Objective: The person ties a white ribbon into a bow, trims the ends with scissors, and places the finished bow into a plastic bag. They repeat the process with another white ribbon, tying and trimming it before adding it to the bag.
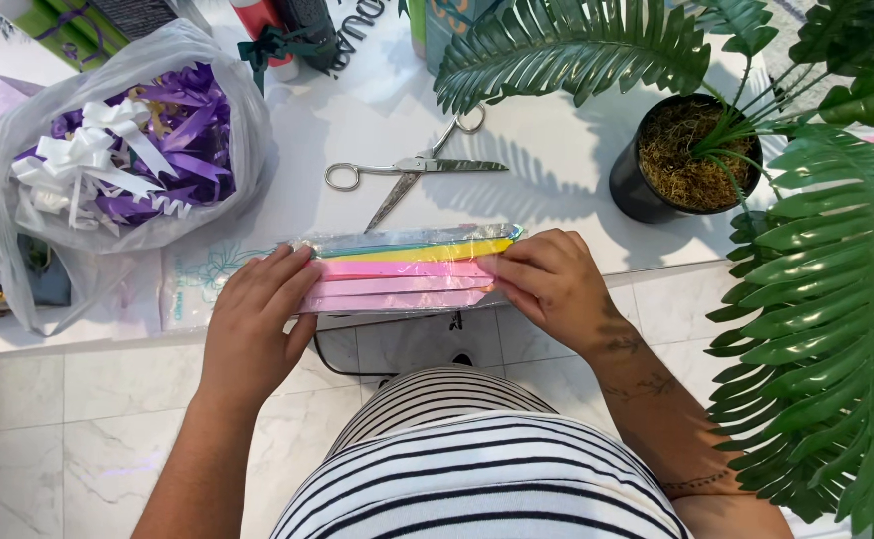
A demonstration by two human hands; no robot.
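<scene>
Both hands, left hand [255, 309] and right hand [547, 282], grip opposite ends of a cellophane-wrapped pack of pastel paper [407, 269] lying crosswise at the table edge [656, 262].

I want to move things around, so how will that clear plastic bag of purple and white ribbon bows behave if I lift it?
The bag of bows is probably light for its size, being full of puffy ribbon loops. Its thin, crumpled plastic looks floppy, so it will likely sag and shift. The mouth looks loosely gathered, so bows might spill if tipped.

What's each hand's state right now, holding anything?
Left hand: closed on the left end of the wrapped pack of pastel paper strips.
Right hand: closed on the pack's right end.
</scene>
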